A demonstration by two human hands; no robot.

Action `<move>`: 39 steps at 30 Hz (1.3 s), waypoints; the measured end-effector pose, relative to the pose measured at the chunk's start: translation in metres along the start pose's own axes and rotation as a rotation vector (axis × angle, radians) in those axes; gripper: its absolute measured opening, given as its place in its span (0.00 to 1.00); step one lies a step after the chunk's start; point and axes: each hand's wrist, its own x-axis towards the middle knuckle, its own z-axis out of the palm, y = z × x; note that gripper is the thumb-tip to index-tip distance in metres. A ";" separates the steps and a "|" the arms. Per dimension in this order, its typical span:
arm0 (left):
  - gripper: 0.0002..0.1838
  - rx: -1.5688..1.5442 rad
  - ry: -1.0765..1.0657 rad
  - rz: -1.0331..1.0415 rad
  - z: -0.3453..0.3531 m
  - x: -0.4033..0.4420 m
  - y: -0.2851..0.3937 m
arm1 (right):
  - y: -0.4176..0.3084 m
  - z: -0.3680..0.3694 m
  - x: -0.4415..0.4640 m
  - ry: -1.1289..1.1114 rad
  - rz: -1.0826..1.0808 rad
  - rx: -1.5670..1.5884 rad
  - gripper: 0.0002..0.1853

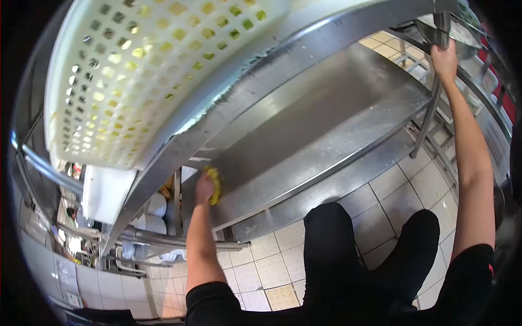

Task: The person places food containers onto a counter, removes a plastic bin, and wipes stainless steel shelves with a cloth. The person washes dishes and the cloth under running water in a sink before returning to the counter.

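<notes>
My left hand (204, 188) is closed on a crumpled yellow cloth (215, 186), pressed against the left end of the stainless-steel lower shelf (293, 130). The shelf's surface has a dull, streaky shine. Out to the right, my right hand (445, 61) wraps around an upright metal table leg (442, 30) near the upper corner. Part of its fingers is hidden behind the leg.
Above the shelf runs the steel table's edge (326, 41), bearing a white perforated crate (109, 92) with yellow-green contents. White round containers (156, 204) stand at the left. A metal bowl (462, 35) is at the upper right. Tiled floor (272, 271) lies below my knees.
</notes>
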 end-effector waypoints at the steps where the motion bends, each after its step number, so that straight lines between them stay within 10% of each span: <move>1: 0.21 0.252 0.054 -0.030 -0.015 0.001 -0.046 | -0.004 0.000 -0.001 0.016 -0.005 -0.004 0.21; 3: 0.24 0.512 0.076 -0.286 -0.035 0.000 -0.062 | -0.008 0.001 -0.001 0.026 0.036 -0.037 0.22; 11: 0.37 0.401 0.013 -0.111 -0.027 0.105 -0.079 | -0.023 0.006 -0.009 0.350 -0.178 0.062 0.15; 34: 0.49 0.383 0.089 -0.083 0.048 0.336 -0.004 | -0.048 -0.010 -0.021 0.297 -0.053 0.088 0.11; 39: 0.48 0.613 -0.016 0.024 0.088 0.314 0.142 | -0.049 -0.014 -0.020 0.244 0.038 0.158 0.10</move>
